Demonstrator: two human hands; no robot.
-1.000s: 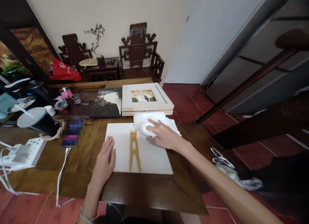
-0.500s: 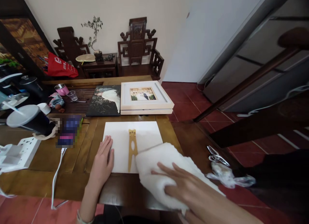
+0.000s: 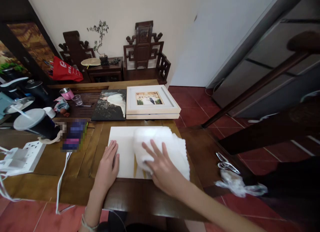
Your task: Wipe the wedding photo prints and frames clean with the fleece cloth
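Note:
A white board (image 3: 122, 148), the back of a picture frame with a yellow stand, lies flat on the wooden table (image 3: 150, 195). My left hand (image 3: 108, 165) rests flat on its left edge, fingers stretched out. My right hand (image 3: 160, 167) presses a white cloth (image 3: 162, 145) down on the board with fingers spread. The cloth covers most of the yellow stand; only its lower legs show.
Behind the board lie a white framed photo (image 3: 151, 103) and a dark canvas print (image 3: 111, 105). To the left stand a power strip (image 3: 30, 155) with cables, a lidded cup (image 3: 35, 123) and small cups. Scissors (image 3: 225, 162) and crumpled plastic (image 3: 236, 185) lie at the right.
My right hand swept the cloth from the board's far edge to its near right corner, then back up over the middle. The left hand has stayed put.

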